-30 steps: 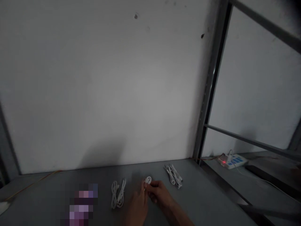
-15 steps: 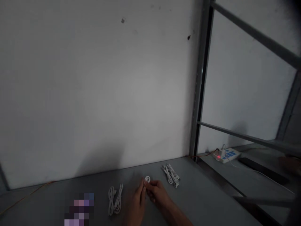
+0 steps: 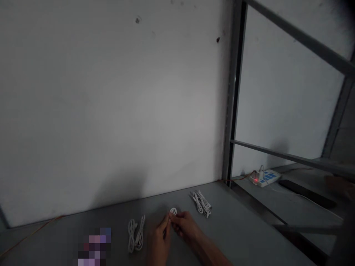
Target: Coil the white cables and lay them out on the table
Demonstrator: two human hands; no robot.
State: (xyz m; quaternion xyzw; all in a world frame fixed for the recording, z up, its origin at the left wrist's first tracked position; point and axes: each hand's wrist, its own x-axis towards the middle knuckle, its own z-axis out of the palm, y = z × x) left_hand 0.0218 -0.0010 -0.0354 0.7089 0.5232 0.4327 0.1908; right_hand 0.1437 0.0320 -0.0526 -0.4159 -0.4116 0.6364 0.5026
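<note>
A coiled white cable (image 3: 173, 211) pokes up between my hands, low in the middle of the view. My right hand (image 3: 185, 224) pinches it from the right with thumb and forefinger. My left hand (image 3: 162, 231) closes on it from the left, fingertips meeting those of the right. The cable's lower part is hidden by my fingers. Left of my hands lie two bundled white cables (image 3: 135, 235) side by side on the grey tabletop (image 3: 238, 229). More bundled white cables (image 3: 201, 203) rest to the right, farther back.
A pixelated patch (image 3: 94, 246) covers something at the lower left. Behind the table stands a white wall (image 3: 124, 111). Past the metal frame (image 3: 233, 111) on the right are a power strip (image 3: 267, 178) with a red light, a dark flat bar (image 3: 306, 193), and a blurred hand (image 3: 340, 186).
The view has shifted slightly. My left hand has bent its fingers more around the coiled cable, while my right hand keeps its pinch. The bundles on the table have stayed put.
</note>
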